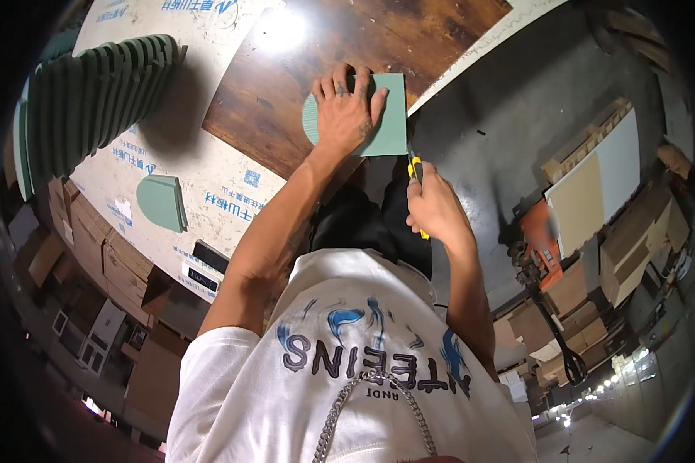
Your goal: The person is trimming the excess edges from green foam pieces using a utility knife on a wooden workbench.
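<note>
A pale green panel, rounded at its left end and straight on the right, lies by the near edge of a dark wood-grain board. My left hand rests flat on it with fingers spread, covering its middle. In my right hand is a yellow and black utility knife, fingers wrapped round its handle. The knife points away from me, its tip close to the panel's lower right corner. Whether the blade touches the panel I cannot tell.
On the white printed tabletop, a row of green rounded pieces stands at far left. A few more green pieces and a black box-shaped item lie nearer. At right are an orange pallet jack and cardboard boxes.
</note>
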Demonstrator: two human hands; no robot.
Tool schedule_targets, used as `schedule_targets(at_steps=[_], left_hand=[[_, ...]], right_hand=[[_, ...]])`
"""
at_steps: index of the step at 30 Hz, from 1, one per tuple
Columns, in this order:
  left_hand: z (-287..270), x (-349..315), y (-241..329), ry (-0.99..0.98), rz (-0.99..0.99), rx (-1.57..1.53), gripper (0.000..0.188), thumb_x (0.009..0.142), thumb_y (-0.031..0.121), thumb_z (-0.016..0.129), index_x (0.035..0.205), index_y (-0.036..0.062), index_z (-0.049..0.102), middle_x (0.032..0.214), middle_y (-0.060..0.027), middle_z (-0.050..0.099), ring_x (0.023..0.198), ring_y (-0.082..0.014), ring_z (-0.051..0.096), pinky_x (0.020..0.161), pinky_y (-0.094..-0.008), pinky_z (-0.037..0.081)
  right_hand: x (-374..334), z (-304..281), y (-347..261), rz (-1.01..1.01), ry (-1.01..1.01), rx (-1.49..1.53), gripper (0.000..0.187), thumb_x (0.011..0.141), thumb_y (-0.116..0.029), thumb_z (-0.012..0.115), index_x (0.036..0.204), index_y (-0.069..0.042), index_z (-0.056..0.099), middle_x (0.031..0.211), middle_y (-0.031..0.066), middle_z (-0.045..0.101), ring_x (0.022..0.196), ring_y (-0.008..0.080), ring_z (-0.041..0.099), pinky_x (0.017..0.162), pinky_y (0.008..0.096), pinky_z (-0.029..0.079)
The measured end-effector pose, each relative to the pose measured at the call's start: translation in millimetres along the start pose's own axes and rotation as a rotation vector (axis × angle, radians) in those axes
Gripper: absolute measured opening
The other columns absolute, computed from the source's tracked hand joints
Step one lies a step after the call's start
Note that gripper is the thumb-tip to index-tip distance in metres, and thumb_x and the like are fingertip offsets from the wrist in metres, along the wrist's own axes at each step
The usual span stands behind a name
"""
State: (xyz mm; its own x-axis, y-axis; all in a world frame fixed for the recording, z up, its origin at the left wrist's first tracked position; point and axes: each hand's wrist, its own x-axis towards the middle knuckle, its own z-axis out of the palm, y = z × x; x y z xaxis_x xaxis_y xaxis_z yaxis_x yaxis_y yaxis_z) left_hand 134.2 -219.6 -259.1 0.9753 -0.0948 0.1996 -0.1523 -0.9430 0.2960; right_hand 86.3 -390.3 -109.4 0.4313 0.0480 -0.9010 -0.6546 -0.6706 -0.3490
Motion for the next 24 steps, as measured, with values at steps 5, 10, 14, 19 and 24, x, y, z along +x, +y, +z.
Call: schedule_targets(at_steps=[5, 10, 14, 19, 24], left_hand=[[-2, 2, 1, -0.063, -0.016, -0.032, 0.049, 0.096, 0.042, 0.059, 0.129, 0.0055, 0.053, 0.13, -0.0233, 0.046, 0.122, -0.0401, 0.041, 0.103, -0.0558, 0.028], [-1, 2, 0, -0.064, -0.025, -0.022, 0.048, 0.095, 0.041, 0.06, 0.126, 0.005, 0.055, 0.13, -0.0225, 0.046, 0.122, -0.0396, 0.041, 0.104, -0.0556, 0.027], [-1, 4, 1, -0.053, -0.013, -0.017, 0.047, 0.095, 0.041, 0.06, 0.123, 0.0039, 0.057, 0.127, -0.0223, 0.048, 0.12, -0.04, 0.042, 0.103, -0.0554, 0.028], [-1, 3, -1, -0.018, -0.051, -0.105, 0.045, 0.095, 0.041, 0.062, 0.125, 0.0077, 0.058, 0.121, -0.0202, 0.051, 0.112, -0.0417, 0.046, 0.102, -0.0566, 0.028], [-7, 8, 0, 0.04, 0.007, -0.019, 0.041, 0.094, 0.039, 0.063, 0.121, 0.0084, 0.061, 0.119, -0.0193, 0.053, 0.11, -0.0383, 0.048, 0.097, -0.0538, 0.031]], right_hand=[[-8, 5, 1, 0.118, -0.072, -0.065, 0.028, 0.098, -0.013, 0.043, 0.113, 0.011, 0.044, 0.078, 0.0264, 0.067, 0.07, 0.0382, 0.071, 0.072, 0.0466, 0.057], [2, 21, 23, 0.057, -0.021, -0.106, 0.03, 0.1, -0.016, 0.046, 0.113, 0.011, 0.044, 0.09, 0.0323, 0.067, 0.092, 0.0486, 0.067, 0.085, 0.0537, 0.053], [16, 34, 32, 0.092, 0.043, -0.126, 0.03, 0.1, -0.015, 0.05, 0.114, 0.011, 0.044, 0.087, 0.0306, 0.068, 0.083, 0.0453, 0.07, 0.077, 0.0531, 0.056], [114, 114, 130, 0.097, 0.251, -0.096, 0.027, 0.096, -0.017, 0.06, 0.109, 0.005, 0.052, 0.076, 0.0211, 0.067, 0.052, 0.0281, 0.067, 0.049, 0.0409, 0.053], [83, 97, 99, -0.248, 0.419, 1.118, 0.027, 0.098, -0.014, 0.065, 0.119, -0.003, 0.054, 0.102, 0.0144, 0.07, 0.081, 0.0243, 0.071, 0.063, 0.0333, 0.058]])
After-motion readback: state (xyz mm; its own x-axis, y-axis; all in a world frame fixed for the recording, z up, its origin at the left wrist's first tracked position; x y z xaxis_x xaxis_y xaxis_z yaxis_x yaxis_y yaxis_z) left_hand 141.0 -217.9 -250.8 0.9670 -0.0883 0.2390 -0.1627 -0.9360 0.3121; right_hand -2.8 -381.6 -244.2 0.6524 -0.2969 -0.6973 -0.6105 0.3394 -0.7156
